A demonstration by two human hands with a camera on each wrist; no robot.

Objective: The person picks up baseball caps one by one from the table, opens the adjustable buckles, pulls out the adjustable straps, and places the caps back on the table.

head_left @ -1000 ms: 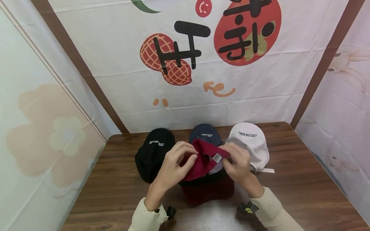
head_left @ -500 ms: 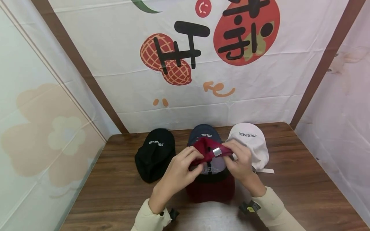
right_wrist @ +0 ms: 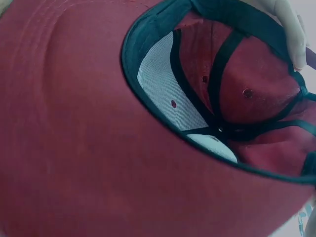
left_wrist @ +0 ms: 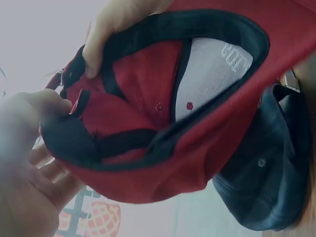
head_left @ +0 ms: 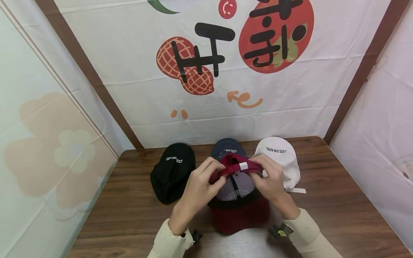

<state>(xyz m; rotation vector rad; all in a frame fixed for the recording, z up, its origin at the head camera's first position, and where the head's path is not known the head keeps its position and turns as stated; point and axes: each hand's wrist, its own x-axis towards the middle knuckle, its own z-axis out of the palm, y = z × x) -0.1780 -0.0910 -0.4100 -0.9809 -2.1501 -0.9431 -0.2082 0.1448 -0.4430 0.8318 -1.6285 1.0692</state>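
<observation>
A dark red baseball cap is held up over the table, its brim towards me and its inside facing up. My left hand pinches the left side of the cap's back edge between thumb and fingers. On the other side of the back strap, my right hand pinches the edge. A light-coloured buckle sits on the strap between the hands. In the left wrist view, the black inner band and pale front lining show. The right wrist view is filled mostly by the brim.
On the wooden table, a black cap lies to the left, a navy cap behind the red one, and a white cap to the right. A printed cloth hangs at the table's back edge.
The red cap has turned so that its inside and front lining show more. Its strap now lies nearly level. My left hand has shifted slightly right and its fingers have closed on the edge.
</observation>
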